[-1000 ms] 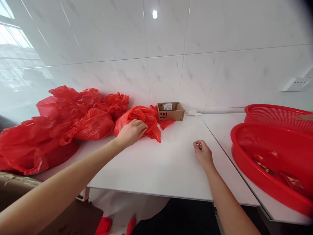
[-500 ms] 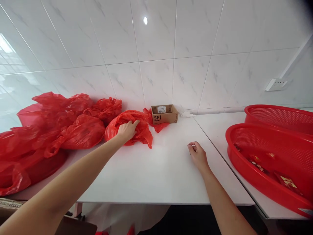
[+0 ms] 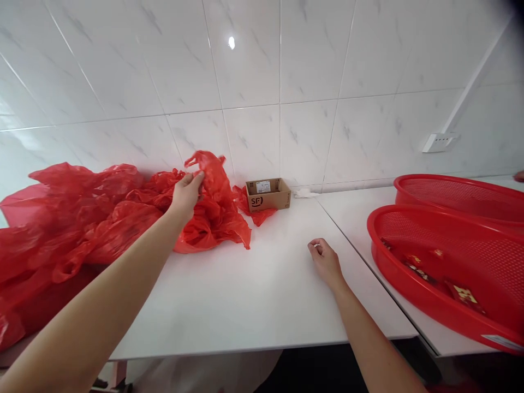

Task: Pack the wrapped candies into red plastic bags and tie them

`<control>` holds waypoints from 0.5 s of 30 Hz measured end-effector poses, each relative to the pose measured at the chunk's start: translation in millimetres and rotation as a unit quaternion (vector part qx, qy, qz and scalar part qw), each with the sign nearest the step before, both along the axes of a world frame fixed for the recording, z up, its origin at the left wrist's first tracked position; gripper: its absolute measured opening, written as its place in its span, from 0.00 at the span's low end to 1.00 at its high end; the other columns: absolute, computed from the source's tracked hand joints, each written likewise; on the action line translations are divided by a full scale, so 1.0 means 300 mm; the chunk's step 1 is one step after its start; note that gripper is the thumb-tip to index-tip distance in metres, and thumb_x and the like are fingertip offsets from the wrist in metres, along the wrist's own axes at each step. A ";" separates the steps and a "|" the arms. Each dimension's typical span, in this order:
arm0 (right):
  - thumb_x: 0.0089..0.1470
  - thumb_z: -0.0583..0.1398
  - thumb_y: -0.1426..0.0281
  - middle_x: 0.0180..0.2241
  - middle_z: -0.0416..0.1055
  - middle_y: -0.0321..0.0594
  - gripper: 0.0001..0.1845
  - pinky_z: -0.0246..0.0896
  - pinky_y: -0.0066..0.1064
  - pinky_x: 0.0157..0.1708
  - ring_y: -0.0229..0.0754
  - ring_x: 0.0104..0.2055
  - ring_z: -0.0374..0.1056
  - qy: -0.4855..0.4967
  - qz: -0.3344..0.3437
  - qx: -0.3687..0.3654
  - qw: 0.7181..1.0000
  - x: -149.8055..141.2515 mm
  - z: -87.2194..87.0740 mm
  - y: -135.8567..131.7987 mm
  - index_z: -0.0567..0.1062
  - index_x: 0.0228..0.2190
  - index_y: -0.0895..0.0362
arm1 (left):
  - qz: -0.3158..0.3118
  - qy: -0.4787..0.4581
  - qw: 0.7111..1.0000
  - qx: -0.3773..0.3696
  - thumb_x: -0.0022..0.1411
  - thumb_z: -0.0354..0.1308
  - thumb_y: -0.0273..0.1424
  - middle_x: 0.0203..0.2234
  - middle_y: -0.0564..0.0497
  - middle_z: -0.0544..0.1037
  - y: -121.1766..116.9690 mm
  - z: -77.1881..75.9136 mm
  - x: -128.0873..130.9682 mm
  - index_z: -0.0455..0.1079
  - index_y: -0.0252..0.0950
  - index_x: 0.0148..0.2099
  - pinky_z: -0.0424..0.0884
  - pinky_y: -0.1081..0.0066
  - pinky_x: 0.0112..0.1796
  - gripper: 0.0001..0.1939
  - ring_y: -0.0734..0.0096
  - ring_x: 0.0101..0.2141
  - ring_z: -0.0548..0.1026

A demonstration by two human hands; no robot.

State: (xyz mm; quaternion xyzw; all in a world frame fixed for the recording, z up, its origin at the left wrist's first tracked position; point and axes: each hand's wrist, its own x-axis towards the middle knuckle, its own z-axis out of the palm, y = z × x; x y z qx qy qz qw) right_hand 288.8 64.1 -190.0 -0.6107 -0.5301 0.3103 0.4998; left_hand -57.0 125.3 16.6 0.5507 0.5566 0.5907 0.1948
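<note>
My left hand (image 3: 186,192) pinches the top of a crumpled red plastic bag (image 3: 213,215) and holds it lifted off the white table (image 3: 254,289), its lower part still touching the surface. My right hand (image 3: 325,262) rests on the table to the right, fingers curled in, with nothing visible in them. A heap of more red plastic bags (image 3: 73,213) lies to the left of the lifted one. A small open cardboard box (image 3: 268,194) stands against the tiled wall just right of the bag.
Two red mesh baskets sit on the adjoining table at the right; the near basket (image 3: 409,229) holds several small red packets (image 3: 462,295), the far basket (image 3: 458,191) is behind it. A white wall socket (image 3: 440,142) is on the tiles.
My left hand went from pressing on the red bag to pinching it and raising it up and leftward. My right hand stayed curled on the table. The view shifted right.
</note>
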 end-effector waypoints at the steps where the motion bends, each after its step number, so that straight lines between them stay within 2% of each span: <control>1: 0.53 0.56 0.55 0.17 0.55 0.29 0.12 0.45 0.29 0.20 0.38 0.20 0.50 0.004 0.002 0.002 1.000 0.000 -0.001 0.001 0.69 0.29 0.50 | -0.020 -0.044 0.999 0.018 0.59 0.55 0.47 0.26 0.56 0.70 -0.012 0.013 0.016 0.65 0.38 0.35 0.67 0.74 0.28 0.16 0.76 0.25 0.69; 4: 0.53 0.57 0.55 0.17 0.54 0.28 0.12 0.44 0.29 0.20 0.37 0.20 0.49 0.019 0.009 0.008 1.000 0.000 -0.002 -0.001 0.69 0.29 0.50 | -0.113 -0.133 0.984 0.026 0.57 0.57 0.45 0.34 0.54 0.73 -0.071 0.019 0.109 0.65 0.40 0.40 0.71 0.73 0.35 0.16 0.75 0.32 0.73; 6: 0.53 0.57 0.53 0.18 0.56 0.29 0.14 0.46 0.29 0.21 0.37 0.20 0.52 0.037 0.020 0.017 0.999 -0.003 0.005 -0.004 0.69 0.29 0.51 | -0.192 -0.157 0.969 -0.016 0.57 0.58 0.45 0.35 0.52 0.75 -0.122 -0.027 0.204 0.66 0.40 0.42 0.73 0.70 0.37 0.16 0.72 0.34 0.74; 8: 0.52 0.58 0.50 0.19 0.61 0.31 0.18 0.52 0.29 0.23 0.38 0.23 0.57 0.059 0.045 0.030 0.997 -0.010 0.017 -0.011 0.70 0.31 0.52 | -0.274 -0.159 0.944 -0.092 0.56 0.60 0.45 0.33 0.49 0.76 -0.172 -0.118 0.310 0.68 0.37 0.39 0.74 0.65 0.38 0.17 0.67 0.34 0.76; 10: 0.53 0.55 0.47 0.24 0.68 0.34 0.22 0.57 0.29 0.25 0.40 0.26 0.63 0.081 0.084 0.042 0.992 -0.017 0.032 -0.019 0.72 0.36 0.52 | -0.338 -0.150 0.913 -0.170 0.53 0.64 0.45 0.31 0.48 0.77 -0.211 -0.232 0.408 0.69 0.36 0.37 0.75 0.62 0.38 0.18 0.65 0.32 0.77; 12: 0.55 0.53 0.46 0.31 0.73 0.38 0.26 0.60 0.30 0.27 0.41 0.30 0.67 0.095 0.123 0.047 0.987 -0.020 0.047 -0.029 0.73 0.42 0.52 | -0.374 -0.150 0.888 -0.221 0.54 0.63 0.46 0.30 0.48 0.77 -0.233 -0.339 0.484 0.69 0.36 0.36 0.75 0.60 0.39 0.18 0.66 0.31 0.77; 15: 0.55 0.53 0.47 0.37 0.76 0.39 0.25 0.64 0.30 0.29 0.42 0.35 0.71 0.096 0.166 0.043 0.981 -0.019 0.062 -0.044 0.74 0.44 0.51 | -0.399 -0.155 0.866 -0.258 0.57 0.59 0.47 0.29 0.49 0.76 -0.239 -0.461 0.568 0.68 0.36 0.36 0.75 0.61 0.39 0.18 0.67 0.31 0.77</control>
